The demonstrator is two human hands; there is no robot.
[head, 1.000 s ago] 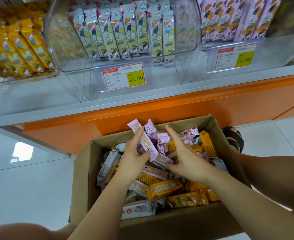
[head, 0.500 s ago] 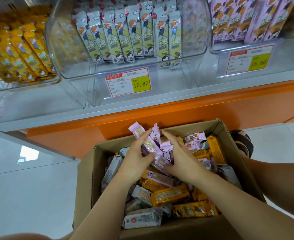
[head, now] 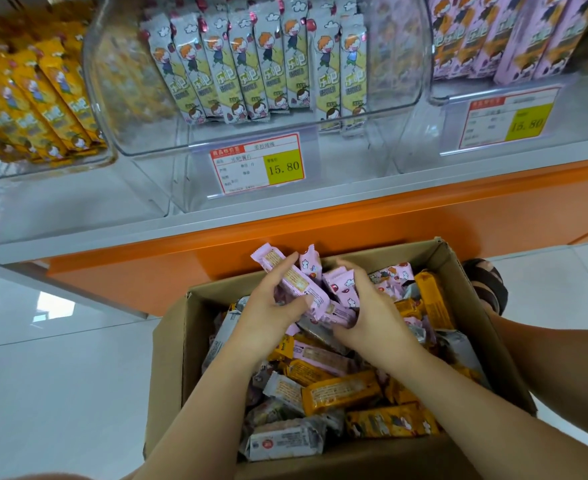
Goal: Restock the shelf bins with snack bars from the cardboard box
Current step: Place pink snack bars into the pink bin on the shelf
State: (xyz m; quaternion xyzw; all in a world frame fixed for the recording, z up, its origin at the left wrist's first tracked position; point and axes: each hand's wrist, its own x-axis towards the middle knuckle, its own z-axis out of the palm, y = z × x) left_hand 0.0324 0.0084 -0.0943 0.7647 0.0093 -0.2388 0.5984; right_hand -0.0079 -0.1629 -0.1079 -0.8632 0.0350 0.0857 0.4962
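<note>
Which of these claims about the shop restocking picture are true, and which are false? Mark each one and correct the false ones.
1. Both hands grip pink bars over the box. True: the left hand and the right hand hold pink snack bars above the cardboard box.
2. The middle bin holds yellow bars. False: the middle bin holds grey bars; the yellow bars are in the bin to its left.
3. The price tag under the middle bin reads 15.80. True: see the price tag.
4. The box holds only pink bars. False: orange bars and a grey pack lie in it too.
</note>
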